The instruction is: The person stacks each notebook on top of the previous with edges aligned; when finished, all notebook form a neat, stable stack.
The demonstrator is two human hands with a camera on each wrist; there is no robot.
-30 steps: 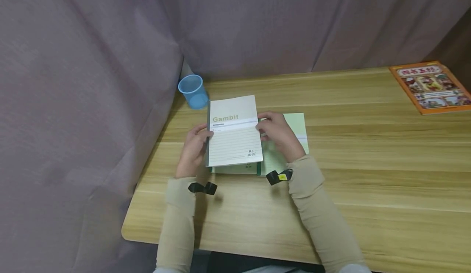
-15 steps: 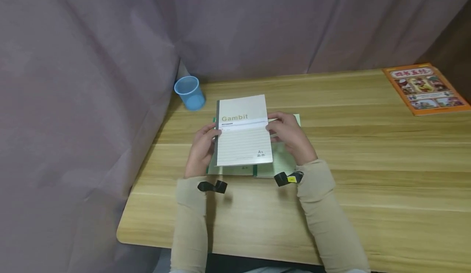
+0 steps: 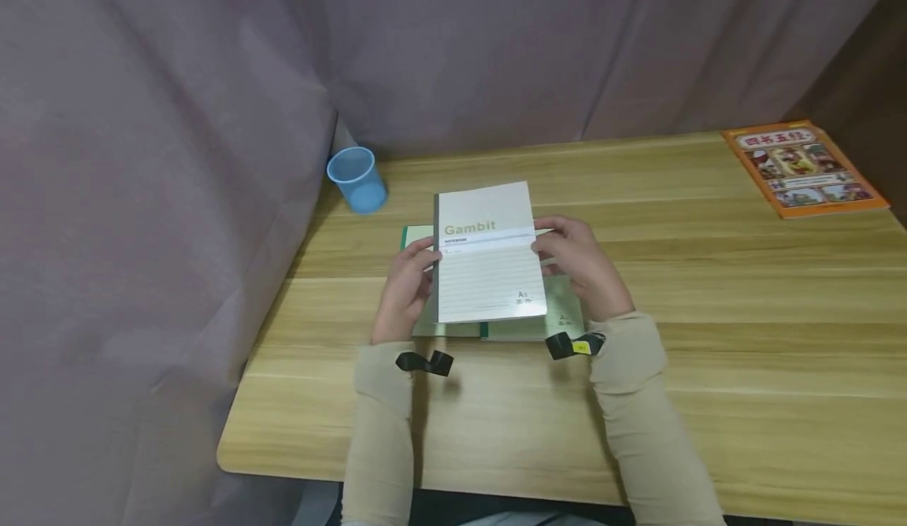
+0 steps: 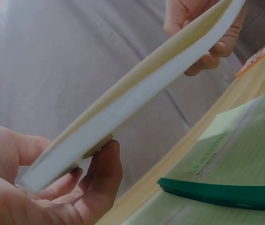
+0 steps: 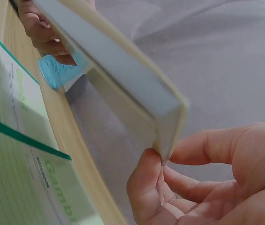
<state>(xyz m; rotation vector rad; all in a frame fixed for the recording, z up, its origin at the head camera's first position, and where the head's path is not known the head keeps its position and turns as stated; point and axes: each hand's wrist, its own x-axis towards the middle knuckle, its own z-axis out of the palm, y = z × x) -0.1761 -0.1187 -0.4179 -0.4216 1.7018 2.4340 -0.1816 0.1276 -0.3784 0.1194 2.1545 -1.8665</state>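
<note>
White notebook (image 3: pixel 489 278): left hand (image 3: pixel 406 291) pinches it at nine o'clock, right hand (image 3: pixel 586 268) at three, above green notebooks (image 3: pixel 564 304).

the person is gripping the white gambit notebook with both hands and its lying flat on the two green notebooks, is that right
Not quite: the white Gambit notebook isn't lying on the two green notebooks; it is held up above them, with a gap that the left wrist view shows. The left hand and right hand do grip it.
</note>
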